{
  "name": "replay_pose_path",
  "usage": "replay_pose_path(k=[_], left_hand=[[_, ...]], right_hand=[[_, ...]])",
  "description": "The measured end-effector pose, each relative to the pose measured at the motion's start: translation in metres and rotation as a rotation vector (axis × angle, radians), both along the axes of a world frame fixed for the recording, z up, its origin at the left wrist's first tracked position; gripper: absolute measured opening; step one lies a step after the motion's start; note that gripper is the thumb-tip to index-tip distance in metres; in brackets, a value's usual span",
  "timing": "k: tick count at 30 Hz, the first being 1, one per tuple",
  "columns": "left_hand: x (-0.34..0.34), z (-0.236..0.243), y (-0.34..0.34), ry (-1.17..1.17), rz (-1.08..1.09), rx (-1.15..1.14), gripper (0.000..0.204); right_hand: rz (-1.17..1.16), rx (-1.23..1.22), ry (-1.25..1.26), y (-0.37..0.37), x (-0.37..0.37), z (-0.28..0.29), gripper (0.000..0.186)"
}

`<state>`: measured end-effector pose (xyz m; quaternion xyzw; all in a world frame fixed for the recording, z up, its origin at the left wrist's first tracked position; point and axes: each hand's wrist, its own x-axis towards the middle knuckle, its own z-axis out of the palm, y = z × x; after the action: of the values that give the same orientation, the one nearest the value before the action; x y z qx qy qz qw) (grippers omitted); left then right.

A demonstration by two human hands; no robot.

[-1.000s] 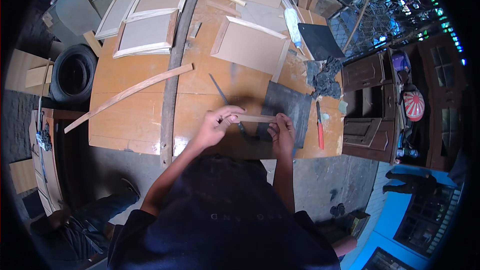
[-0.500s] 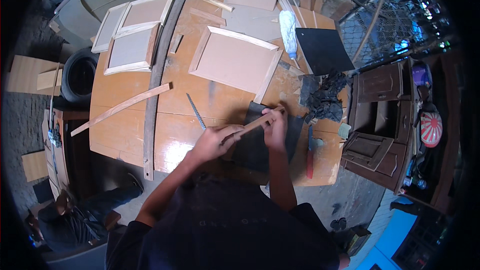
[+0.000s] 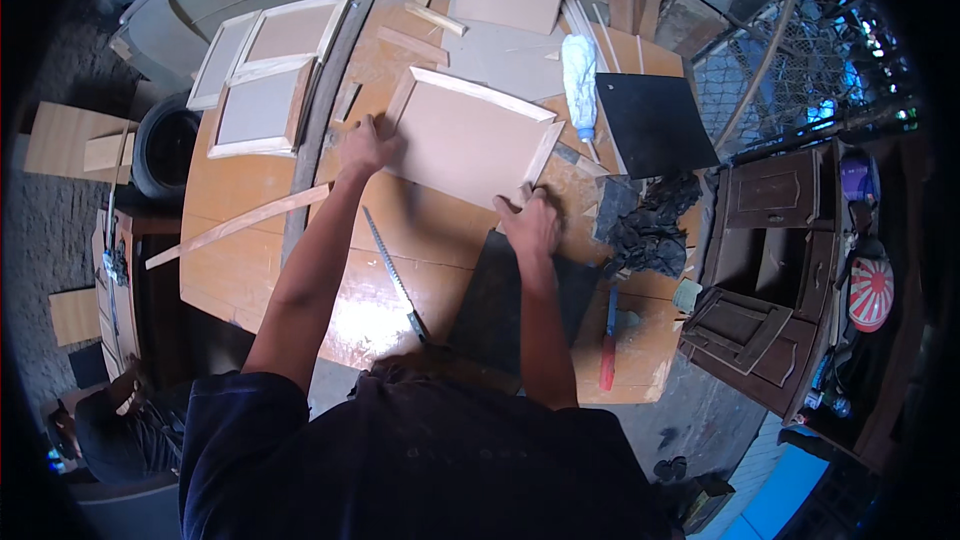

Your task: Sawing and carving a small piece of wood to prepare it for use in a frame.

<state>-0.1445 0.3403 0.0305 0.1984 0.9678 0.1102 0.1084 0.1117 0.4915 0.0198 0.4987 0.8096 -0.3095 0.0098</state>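
A pale board (image 3: 465, 135) with wooden strips along its edges lies on the orange-brown table (image 3: 225, 270). My left hand (image 3: 368, 145) grips its lower left corner with curled fingers. My right hand (image 3: 530, 220) is closed on the lower right corner, just above a dark sheet (image 3: 505, 325). A serrated blade (image 3: 385, 260) lies between my forearms, and a red-handled tool (image 3: 607, 350) lies right of my right forearm. The strip I held earlier cannot be made out clearly.
Framed boards (image 3: 255, 105), a long bar (image 3: 305, 195) and a loose strip (image 3: 230, 230) are at left. A white bottle (image 3: 578, 85), black sheet (image 3: 650, 115) and crumpled black material (image 3: 650, 225) are at right, beside a cabinet (image 3: 760, 185). Another person (image 3: 125, 435) is at lower left.
Both hands have moved forward from holding a wooden strip near my body to the corners of the pale framed board, my left hand reaching farther up and left.
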Motion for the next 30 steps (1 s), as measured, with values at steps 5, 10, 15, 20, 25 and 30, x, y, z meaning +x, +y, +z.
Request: replay_pose_path(k=[5,10,15,20,25,30], left_hand=[[-0.007,-0.021,-0.022,-0.019,-0.012,0.043,0.050],[0.019,-0.025,-0.055,-0.280,0.098,0.267,0.048],[0.078,0.007,-0.088,-0.588,0.281,0.692,0.036],[0.129,0.024,-0.150,-0.865,0.508,1.109,0.033],[0.191,0.020,-0.228,-0.867,0.640,1.274,0.032],[0.255,0.014,-0.290,-0.880,0.729,1.350,0.033]], right_hand=[[-0.028,-0.036,0.010,-0.002,-0.004,0.002,0.049],[-0.086,-0.052,0.121,0.008,0.018,-0.005,0.046],[-0.130,-0.040,0.193,0.019,0.043,-0.013,0.042],[-0.184,0.114,0.204,0.025,0.059,0.005,0.040],[-0.086,0.188,0.151,0.037,0.066,-0.002,0.045],[-0.358,-0.027,0.857,0.023,0.074,0.011,0.047]])
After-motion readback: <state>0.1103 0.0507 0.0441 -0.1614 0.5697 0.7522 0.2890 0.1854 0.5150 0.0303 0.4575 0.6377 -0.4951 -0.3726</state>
